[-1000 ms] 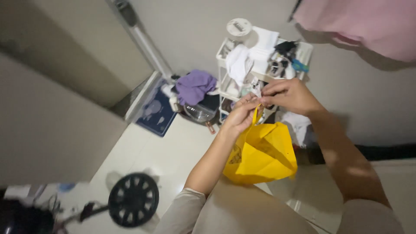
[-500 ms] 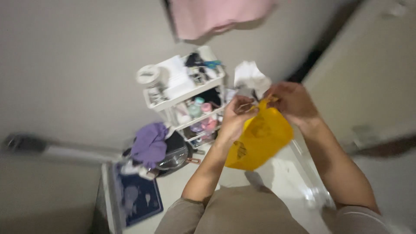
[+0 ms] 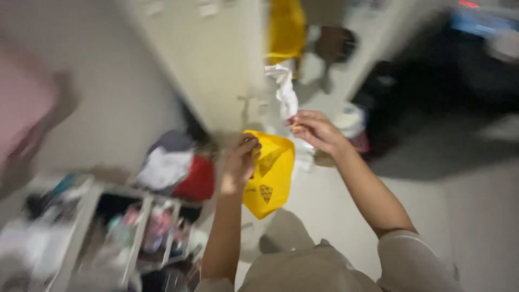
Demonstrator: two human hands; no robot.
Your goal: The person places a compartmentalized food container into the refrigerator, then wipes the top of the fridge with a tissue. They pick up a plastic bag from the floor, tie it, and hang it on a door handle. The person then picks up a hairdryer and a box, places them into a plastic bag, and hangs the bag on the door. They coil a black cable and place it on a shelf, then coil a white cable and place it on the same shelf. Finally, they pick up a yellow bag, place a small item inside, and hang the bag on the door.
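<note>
A yellow bag (image 3: 270,176) with a dark printed mark hangs between my two hands in front of me. My left hand (image 3: 240,162) grips the bag's upper left edge. My right hand (image 3: 316,130) pinches the bag's upper right edge or handle, fingers closed on it. Just above my right hand, a crumpled white cloth or paper (image 3: 285,92) hangs in front of a pale door (image 3: 216,59). The whole view is motion-blurred.
A white shelf rack (image 3: 92,238) with bottles and small items stands at lower left. A pile of clothes, white and red (image 3: 178,167), lies by the wall. Another yellow item (image 3: 285,27) hangs at top centre. Dark furniture (image 3: 448,81) fills the upper right.
The view has swung sharply, so the rack has shifted from centre to lower left. My hands have spread a little apart, both still holding the yellow bag.
</note>
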